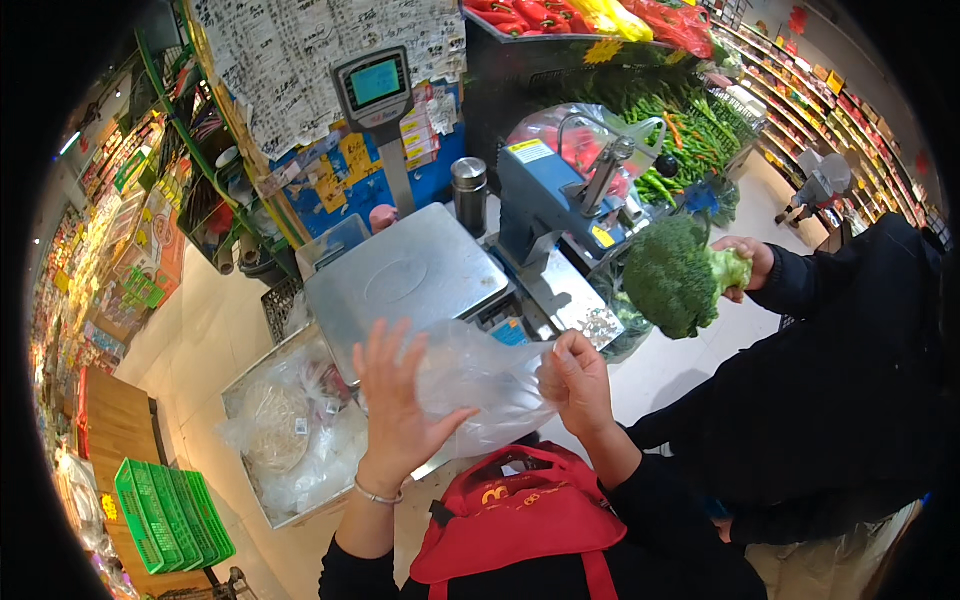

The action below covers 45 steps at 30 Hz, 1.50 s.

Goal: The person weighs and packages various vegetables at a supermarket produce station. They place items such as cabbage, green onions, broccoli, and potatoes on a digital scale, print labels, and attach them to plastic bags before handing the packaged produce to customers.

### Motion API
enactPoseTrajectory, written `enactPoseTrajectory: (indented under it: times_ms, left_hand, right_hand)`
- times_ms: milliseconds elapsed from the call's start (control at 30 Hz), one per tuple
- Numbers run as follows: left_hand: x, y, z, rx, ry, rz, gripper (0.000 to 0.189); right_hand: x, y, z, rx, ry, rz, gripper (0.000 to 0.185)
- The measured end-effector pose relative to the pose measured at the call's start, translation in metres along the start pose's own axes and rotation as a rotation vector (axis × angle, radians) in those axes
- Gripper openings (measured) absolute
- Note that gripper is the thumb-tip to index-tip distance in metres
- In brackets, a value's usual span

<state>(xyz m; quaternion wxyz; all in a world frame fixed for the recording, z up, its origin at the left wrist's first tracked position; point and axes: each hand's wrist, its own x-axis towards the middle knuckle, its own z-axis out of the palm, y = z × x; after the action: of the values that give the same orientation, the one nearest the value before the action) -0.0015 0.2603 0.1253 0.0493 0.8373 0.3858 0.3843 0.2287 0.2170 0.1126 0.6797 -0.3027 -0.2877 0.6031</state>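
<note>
A thin clear plastic bag (487, 382) spreads out in front of me, its gathered right end gripped by my right hand (577, 379). My left hand (401, 412) has its fingers spread at the bag's left side; whether it touches the film I cannot tell. Just beyond is the bare metal platform of a weighing scale (405, 262), with its display (375, 81) on a post behind. To the right, another person's hand (750, 262) holds a head of broccoli (671, 277) by the stalk, apart from my hands.
A blue bench-top device (551, 195) and a steel canister (470, 196) stand beside the scale. A tray of bagged goods (277, 427) lies at left, near green baskets (169, 514). Green chillies (675, 127) and red peppers (525, 16) fill the display behind. A person (825, 180) is farther off.
</note>
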Motion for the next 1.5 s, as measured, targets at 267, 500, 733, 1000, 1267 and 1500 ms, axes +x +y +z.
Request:
enactPoseTrajectory:
  times_ms: [267,500,733,1000,1267,1500]
  left_hand:
    - [0.03,-0.042,0.009,-0.346,-0.009,-0.277,0.021]
    - [0.042,-0.058,0.028,-0.42,-0.284,-0.169,0.019]
    - [0.049,-0.037,0.09,-1.488,-0.493,-0.97,0.015]
    - [0.066,-0.019,0.138,-2.075,-0.722,-1.315,0.036]
    - [0.061,0.017,0.131,-2.419,-0.759,-1.248,0.043]
    - [0.049,0.018,0.106,-2.179,-0.625,-1.118,0.042]
  right_hand:
    - [-0.009,-0.024,-0.093,-1.576,0.179,-0.378,0.04]
    - [-0.045,-0.043,-0.172,-1.132,0.499,0.135,0.039]
    - [-0.059,-0.058,-0.186,0.061,0.519,0.066,0.027]
    - [-0.068,-0.08,-0.199,0.457,0.532,0.218,0.012]
    - [-0.063,-0.073,-0.197,0.618,0.209,0.157,0.033]
    - [-0.058,-0.068,-0.19,0.59,0.467,0.124,0.022]
